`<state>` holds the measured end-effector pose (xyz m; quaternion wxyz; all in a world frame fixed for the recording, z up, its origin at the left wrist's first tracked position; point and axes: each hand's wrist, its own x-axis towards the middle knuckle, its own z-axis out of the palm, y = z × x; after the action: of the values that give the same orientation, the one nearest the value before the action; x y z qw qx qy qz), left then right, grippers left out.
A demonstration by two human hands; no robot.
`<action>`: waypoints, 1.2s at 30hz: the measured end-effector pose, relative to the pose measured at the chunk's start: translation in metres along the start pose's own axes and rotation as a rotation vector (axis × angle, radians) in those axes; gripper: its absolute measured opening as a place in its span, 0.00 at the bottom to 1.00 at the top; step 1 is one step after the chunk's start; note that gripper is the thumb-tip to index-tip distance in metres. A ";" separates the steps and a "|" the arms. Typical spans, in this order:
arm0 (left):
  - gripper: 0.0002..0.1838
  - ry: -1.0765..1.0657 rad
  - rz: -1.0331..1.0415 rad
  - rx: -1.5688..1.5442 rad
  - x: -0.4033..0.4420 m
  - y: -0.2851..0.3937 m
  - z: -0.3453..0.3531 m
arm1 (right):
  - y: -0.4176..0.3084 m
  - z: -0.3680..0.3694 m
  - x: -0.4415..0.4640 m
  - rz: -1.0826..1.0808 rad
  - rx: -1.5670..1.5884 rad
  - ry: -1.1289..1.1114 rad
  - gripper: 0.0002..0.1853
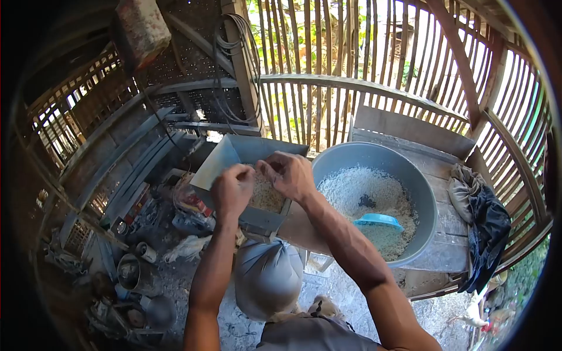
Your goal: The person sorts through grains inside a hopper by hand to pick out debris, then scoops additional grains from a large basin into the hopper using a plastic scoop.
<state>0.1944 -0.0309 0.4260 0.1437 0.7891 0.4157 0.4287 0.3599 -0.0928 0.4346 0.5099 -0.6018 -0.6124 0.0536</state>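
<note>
My left hand point(233, 188) and my right hand point(291, 175) are close together above a metal hopper point(225, 153). Both have curled, pinching fingers; whatever lies between them is too small to make out. Pale, crumbly material point(266, 196) fills the hopper's bottom under my hands. On the right stands a large grey basin point(426, 205), holding whitish, flaky material point(354, 181) with a dark hollow in its middle. A light-blue scoop or bowl point(377, 220) lies tilted in it. Below the hopper, a full grey sack point(268, 281) bulges near my body.
The basin rests on a wooden bench point(448, 205); dark cloth point(489, 225) drapes over its right end. To the left lie buckets point(136, 275), bags and other clutter. Slatted walls point(351, 47) surround the space. A block-like object point(140, 32) hangs at upper left.
</note>
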 end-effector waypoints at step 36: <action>0.13 -0.022 0.078 -0.232 0.046 -0.123 0.063 | 0.068 0.071 0.023 -0.099 -0.215 0.001 0.12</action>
<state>0.1923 0.0890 0.3424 0.2217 0.7876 0.3307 0.4703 0.3626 -0.0170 0.3681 0.4445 -0.6221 -0.6434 -0.0378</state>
